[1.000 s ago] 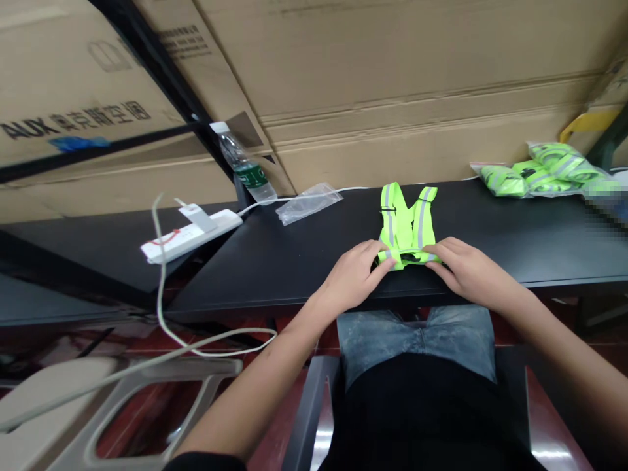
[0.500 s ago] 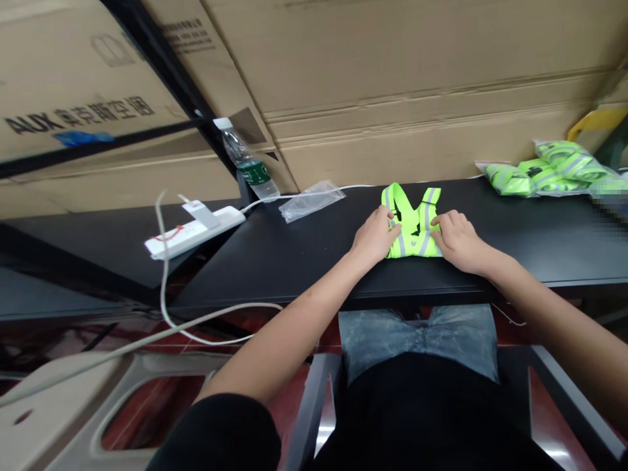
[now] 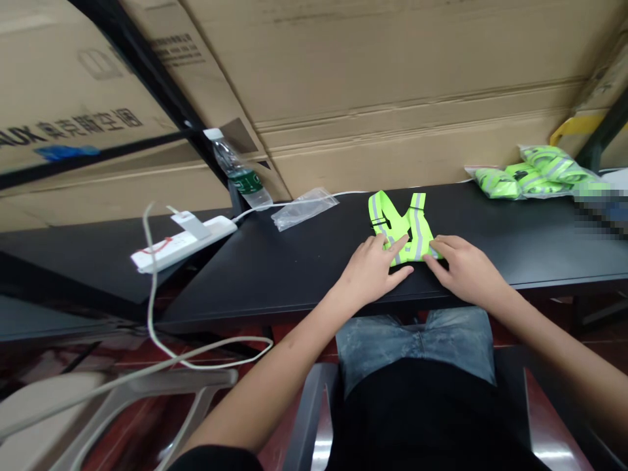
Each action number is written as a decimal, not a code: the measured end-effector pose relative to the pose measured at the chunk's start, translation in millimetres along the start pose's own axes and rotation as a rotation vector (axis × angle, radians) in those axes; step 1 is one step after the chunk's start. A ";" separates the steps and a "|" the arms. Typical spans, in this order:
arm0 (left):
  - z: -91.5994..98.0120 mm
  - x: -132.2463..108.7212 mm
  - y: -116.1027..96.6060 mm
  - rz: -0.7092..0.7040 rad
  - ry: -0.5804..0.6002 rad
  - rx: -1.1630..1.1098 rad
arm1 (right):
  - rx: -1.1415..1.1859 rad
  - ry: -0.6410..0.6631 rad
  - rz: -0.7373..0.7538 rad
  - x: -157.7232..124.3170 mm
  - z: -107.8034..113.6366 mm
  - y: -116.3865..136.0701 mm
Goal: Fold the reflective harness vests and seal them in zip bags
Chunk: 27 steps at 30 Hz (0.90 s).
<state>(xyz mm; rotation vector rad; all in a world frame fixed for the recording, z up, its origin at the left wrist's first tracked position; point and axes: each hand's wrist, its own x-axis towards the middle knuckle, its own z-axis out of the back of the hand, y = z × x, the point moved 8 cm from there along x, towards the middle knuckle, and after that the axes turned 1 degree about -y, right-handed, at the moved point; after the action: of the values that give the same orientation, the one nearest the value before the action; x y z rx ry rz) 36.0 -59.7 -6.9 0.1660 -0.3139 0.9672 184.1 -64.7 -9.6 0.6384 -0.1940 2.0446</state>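
the left hand [image 3: 370,271] lies open, fingers spread over the neon reflective vest [image 3: 403,226], and the right hand [image 3: 466,268] sits open too, its fingertips [image 3: 434,254] on the vest's near right edge — neither hand pinches it. the vest lies flat on the black table [image 3: 294,281], near the front edge. to the left, a power strip [image 3: 184,243], a clear plastic bag [image 3: 304,209] and a water bottle [image 3: 238,170]; far right, bagged vests [image 3: 534,173] — cardboard boxes [image 3: 392,85] behind.
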 end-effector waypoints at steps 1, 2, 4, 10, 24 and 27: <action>-0.9 0.4 0.1 -0.005 0.007 0.010 | 0.033 0.008 -0.004 -3.1 1.2 -0.3; -1.6 0.6 -0.1 -0.013 0.013 0.018 | 0.058 0.026 -0.011 -5.1 1.5 -2.0; -2.3 0.7 -1.2 -0.036 0.022 0.019 | 0.080 0.083 -0.020 -5.7 0.3 -7.8; 1.7 2.0 3.2 -0.050 0.016 -0.035 | 0.003 0.207 0.141 8.4 -2.6 -13.1; -29.2 68.4 67.0 0.433 0.040 -0.387 | 0.039 0.291 0.181 82.7 -45.5 -54.9; -27.6 72.2 69.4 0.472 -0.041 -0.281 | -0.019 0.261 0.169 84.3 -53.6 -57.1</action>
<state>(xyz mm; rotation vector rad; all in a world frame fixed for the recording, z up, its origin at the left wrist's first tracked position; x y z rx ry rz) 21.7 43.2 -8.8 -0.1535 -0.5375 1.3736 177.8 49.8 -18.6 0.3473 -0.1163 2.2625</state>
